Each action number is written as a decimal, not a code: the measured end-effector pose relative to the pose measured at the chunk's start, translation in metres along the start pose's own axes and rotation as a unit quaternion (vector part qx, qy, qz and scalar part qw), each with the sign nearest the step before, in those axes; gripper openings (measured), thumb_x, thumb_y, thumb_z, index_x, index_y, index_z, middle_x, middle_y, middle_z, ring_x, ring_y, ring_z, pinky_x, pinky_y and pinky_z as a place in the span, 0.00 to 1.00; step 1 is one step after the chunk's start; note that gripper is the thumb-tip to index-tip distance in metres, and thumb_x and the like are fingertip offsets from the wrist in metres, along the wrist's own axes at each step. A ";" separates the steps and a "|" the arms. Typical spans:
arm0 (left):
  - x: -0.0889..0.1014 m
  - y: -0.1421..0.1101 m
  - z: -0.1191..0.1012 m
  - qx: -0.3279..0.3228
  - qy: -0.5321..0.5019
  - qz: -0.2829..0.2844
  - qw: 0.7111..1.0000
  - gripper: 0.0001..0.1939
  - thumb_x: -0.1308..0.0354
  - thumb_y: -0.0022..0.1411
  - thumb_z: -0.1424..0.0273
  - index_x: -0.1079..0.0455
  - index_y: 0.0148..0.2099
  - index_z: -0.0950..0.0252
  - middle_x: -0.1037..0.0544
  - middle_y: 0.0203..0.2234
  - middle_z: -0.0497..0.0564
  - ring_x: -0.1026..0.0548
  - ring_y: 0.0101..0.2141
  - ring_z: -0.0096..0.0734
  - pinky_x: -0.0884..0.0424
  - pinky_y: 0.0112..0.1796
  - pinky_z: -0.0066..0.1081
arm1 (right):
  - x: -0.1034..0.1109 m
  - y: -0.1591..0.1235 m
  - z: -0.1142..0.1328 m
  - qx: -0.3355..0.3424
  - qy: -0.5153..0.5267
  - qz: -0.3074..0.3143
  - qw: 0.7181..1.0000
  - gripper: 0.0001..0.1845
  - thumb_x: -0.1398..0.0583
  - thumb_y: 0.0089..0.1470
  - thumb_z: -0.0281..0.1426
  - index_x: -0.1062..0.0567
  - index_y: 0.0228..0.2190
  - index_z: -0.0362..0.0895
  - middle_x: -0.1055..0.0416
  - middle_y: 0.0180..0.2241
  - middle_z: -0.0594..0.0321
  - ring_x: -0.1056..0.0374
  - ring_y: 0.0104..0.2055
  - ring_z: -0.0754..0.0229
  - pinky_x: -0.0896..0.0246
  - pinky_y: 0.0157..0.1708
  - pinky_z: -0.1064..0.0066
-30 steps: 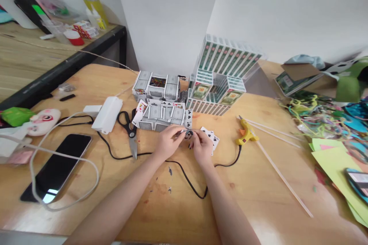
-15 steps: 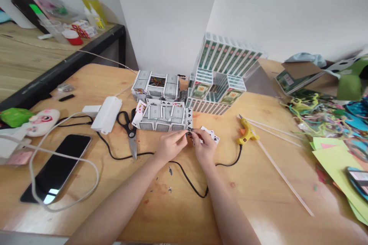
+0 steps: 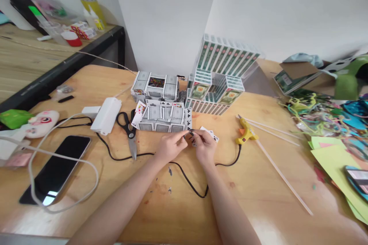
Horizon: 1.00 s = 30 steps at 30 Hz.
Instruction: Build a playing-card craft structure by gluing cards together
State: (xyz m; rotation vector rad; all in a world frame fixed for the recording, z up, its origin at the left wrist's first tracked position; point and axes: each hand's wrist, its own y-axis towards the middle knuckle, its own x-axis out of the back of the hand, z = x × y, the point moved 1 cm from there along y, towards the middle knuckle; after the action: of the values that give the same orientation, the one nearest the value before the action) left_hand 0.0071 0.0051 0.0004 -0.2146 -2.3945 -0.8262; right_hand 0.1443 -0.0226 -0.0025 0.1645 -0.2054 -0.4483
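Observation:
My left hand (image 3: 170,146) and my right hand (image 3: 206,146) meet at the fingertips, both pinched closed around something small and dark that I cannot make out. Just beyond them stands an open box built of playing cards (image 3: 161,126), grey backs facing outward and card faces along its rim. Loose playing cards (image 3: 212,133) lie partly under my right hand. Behind the open box is a second box of cards (image 3: 142,83), with small colourful bits showing in its opening. Black-handled scissors (image 3: 131,134) rest to the left of my left hand.
A yellow glue gun (image 3: 245,132) with glue sticks (image 3: 283,178) lies at right; its black cord runs beneath my wrists. Stacked card packs (image 3: 227,55) stand behind. Left are a white power adapter (image 3: 107,115) and phone (image 3: 57,166); far right, coloured paper (image 3: 335,164).
My hands stay at the same spot by the card box, with the fingertips shifting only slightly. The view moves a little; nothing else has visibly moved.

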 end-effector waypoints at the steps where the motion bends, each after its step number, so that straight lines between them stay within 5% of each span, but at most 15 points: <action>1: 0.000 0.000 0.000 0.003 -0.010 0.002 1.000 0.17 0.51 0.55 0.75 0.28 0.46 0.64 0.20 0.29 0.50 0.24 0.26 0.27 0.28 0.32 0.27 | 0.000 0.000 0.001 -0.003 0.010 0.003 1.000 0.07 0.41 0.49 0.33 0.25 0.27 0.44 0.28 0.25 0.62 0.34 0.24 0.62 0.37 0.25 0.70; 8: 0.001 0.003 0.007 0.095 -0.149 -0.023 0.984 0.17 0.50 0.58 0.73 0.31 0.50 0.63 0.24 0.43 0.53 0.25 0.41 0.32 0.29 0.43 0.31 | 0.000 0.004 0.003 -0.081 0.153 -0.002 0.985 0.12 0.42 0.51 0.38 0.34 0.23 0.44 0.40 0.11 0.73 0.45 0.13 0.68 0.49 0.15 0.76; 13: -0.005 0.008 0.010 0.217 -0.320 -0.055 0.921 0.19 0.41 0.52 0.69 0.34 0.48 0.65 0.23 0.35 0.52 0.24 0.35 0.30 0.27 0.36 0.30 | -0.005 0.004 0.003 -0.134 0.232 0.080 0.960 0.15 0.42 0.51 0.43 0.37 0.26 0.45 0.35 0.14 0.71 0.42 0.13 0.67 0.46 0.17 0.75; 19: 0.000 0.014 0.011 0.305 -0.334 -0.073 0.889 0.10 0.39 0.48 0.70 0.32 0.34 0.67 0.27 0.21 0.45 0.29 0.23 0.24 0.32 0.27 0.25 | -0.003 0.007 0.005 -0.105 0.130 0.085 0.982 0.15 0.40 0.49 0.42 0.33 0.24 0.43 0.40 0.16 0.71 0.47 0.16 0.70 0.51 0.16 0.77; 26: 0.000 0.014 0.006 0.301 -0.361 -0.017 0.882 0.09 0.40 0.48 0.69 0.29 0.33 0.68 0.25 0.24 0.47 0.28 0.25 0.25 0.32 0.28 0.26 | 0.001 0.011 0.003 -0.093 0.073 0.061 0.991 0.19 0.43 0.49 0.43 0.25 0.39 0.44 0.28 0.31 0.61 0.37 0.26 0.63 0.44 0.21 0.74; 30: 0.002 0.014 0.009 0.301 -0.343 -0.035 0.889 0.08 0.40 0.49 0.69 0.29 0.33 0.68 0.25 0.23 0.47 0.29 0.25 0.26 0.32 0.28 0.26 | 0.000 0.011 0.004 -0.067 0.069 0.073 0.993 0.18 0.42 0.49 0.41 0.24 0.39 0.44 0.28 0.29 0.62 0.36 0.29 0.62 0.41 0.26 0.72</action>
State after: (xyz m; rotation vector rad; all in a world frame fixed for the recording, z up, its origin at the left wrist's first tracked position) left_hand 0.0062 0.0218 0.0029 -0.1854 -3.2008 0.0374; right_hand 0.1484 -0.0131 0.0037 0.0473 -0.0499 -0.3028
